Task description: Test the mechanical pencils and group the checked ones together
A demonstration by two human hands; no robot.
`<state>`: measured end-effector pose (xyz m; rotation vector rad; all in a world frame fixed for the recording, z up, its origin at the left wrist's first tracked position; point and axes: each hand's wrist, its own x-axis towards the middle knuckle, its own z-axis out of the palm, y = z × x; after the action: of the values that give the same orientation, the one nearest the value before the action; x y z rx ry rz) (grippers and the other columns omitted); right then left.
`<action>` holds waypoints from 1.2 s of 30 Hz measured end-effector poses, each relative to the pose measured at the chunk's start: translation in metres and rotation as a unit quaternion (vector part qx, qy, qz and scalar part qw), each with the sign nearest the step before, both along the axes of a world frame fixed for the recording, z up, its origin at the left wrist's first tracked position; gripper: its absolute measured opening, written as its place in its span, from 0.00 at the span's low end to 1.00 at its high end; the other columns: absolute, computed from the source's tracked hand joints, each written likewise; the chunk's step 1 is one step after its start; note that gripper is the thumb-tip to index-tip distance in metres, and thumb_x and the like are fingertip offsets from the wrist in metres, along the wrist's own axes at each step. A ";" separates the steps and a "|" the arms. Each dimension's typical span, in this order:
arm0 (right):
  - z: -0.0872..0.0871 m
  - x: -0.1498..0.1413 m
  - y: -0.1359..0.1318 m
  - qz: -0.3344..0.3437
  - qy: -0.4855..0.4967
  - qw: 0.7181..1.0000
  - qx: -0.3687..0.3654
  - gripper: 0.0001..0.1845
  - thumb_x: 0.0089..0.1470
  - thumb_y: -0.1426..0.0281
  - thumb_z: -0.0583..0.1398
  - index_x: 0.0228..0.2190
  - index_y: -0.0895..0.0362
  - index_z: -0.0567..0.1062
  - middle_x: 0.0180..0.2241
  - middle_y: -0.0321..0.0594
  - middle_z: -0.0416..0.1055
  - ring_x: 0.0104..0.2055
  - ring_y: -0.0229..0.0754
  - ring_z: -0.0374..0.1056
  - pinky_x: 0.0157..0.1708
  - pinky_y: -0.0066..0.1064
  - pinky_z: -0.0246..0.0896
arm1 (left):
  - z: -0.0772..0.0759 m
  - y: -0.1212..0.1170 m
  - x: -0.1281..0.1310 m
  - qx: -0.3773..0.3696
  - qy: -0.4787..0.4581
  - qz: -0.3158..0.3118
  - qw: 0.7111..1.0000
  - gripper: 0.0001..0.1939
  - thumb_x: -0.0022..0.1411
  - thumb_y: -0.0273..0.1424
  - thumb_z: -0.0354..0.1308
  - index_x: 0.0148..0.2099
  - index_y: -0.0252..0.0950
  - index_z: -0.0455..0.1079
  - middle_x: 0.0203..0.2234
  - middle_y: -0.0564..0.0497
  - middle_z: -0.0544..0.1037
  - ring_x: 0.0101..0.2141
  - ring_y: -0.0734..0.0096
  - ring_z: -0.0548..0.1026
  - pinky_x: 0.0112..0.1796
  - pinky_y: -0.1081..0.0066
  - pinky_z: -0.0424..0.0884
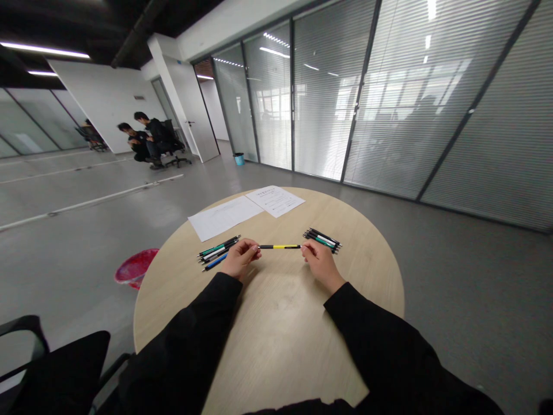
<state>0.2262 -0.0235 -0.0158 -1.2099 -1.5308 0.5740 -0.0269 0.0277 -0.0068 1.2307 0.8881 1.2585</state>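
Observation:
A yellow and black pen (pixel 280 246) is held level above the table between my two hands. My left hand (pixel 242 255) pinches its dark end, and my right hand (pixel 318 260) pinches the opposite end. Just left of my left hand lie several pens (pixel 212 252) in green, white, black and blue, partly covered by that hand. Beyond my right hand is another group of pens (pixel 324 237), black, white and green, lying side by side at a slant.
Two printed paper sheets (pixel 227 217) lie at the far side of the round wooden table (pixel 276 323). A red basin (pixel 133 268) stands on the floor at left, near a black chair (pixel 56 369). Two people (pixel 153 138) are in the background by an open door.

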 end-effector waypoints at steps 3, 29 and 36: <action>-0.001 0.000 0.001 0.000 -0.003 1.000 0.001 0.13 0.59 0.62 0.54 0.27 0.55 0.71 0.22 0.35 0.66 0.25 0.39 0.62 0.27 0.28 0.57 | 0.000 0.000 0.000 0.004 0.004 -0.002 1.000 0.19 0.46 0.39 0.73 0.32 0.33 0.70 0.21 0.55 0.74 0.24 0.75 0.74 0.31 0.72 0.71; 0.002 0.000 -0.001 0.001 -0.013 1.000 0.004 0.15 0.60 0.63 0.53 0.24 0.55 0.68 0.20 0.33 0.63 0.24 0.37 0.58 0.26 0.27 0.51 | 0.004 -0.003 0.002 0.004 -0.003 -0.005 1.000 0.18 0.46 0.38 0.73 0.31 0.33 0.70 0.21 0.55 0.74 0.25 0.75 0.74 0.31 0.72 0.71; 0.002 0.000 0.000 0.002 -0.012 1.000 0.005 0.15 0.60 0.63 0.53 0.24 0.56 0.67 0.20 0.33 0.63 0.24 0.37 0.58 0.26 0.27 0.52 | 0.002 -0.001 0.000 -0.004 -0.004 -0.006 1.000 0.19 0.46 0.38 0.73 0.32 0.33 0.70 0.22 0.55 0.74 0.24 0.76 0.75 0.32 0.72 0.71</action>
<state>0.2264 -0.0239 -0.0141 -1.2102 -1.5543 0.5544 -0.0267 0.0266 -0.0052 1.2218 0.8795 1.2483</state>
